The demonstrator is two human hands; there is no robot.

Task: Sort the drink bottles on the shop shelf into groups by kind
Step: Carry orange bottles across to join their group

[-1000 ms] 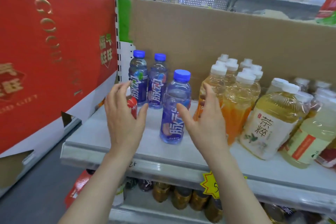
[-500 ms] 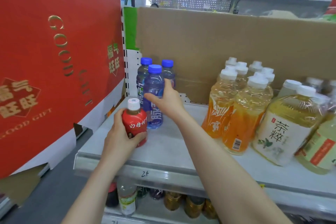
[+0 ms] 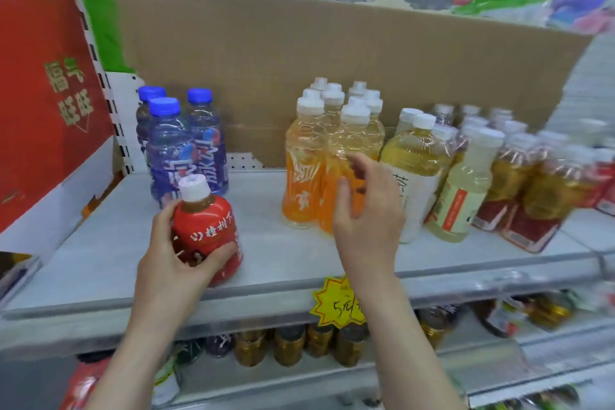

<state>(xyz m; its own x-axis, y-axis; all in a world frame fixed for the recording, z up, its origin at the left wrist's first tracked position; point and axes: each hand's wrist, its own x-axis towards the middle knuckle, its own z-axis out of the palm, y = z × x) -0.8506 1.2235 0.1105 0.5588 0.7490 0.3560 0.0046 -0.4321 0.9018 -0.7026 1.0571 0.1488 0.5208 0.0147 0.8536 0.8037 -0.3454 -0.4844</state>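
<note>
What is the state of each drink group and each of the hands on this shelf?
left hand: grips the red bottle.
red bottle: capped, tilted.
right hand: holds nothing, fingers relaxed, before the orange bottles.
blue-capped bottles: three, upright, capped, grouped at the left of the shelf.
orange bottles: upright, capped, clustered mid-shelf.
yellow tea bottles: upright, capped, right of the orange ones.
</note>
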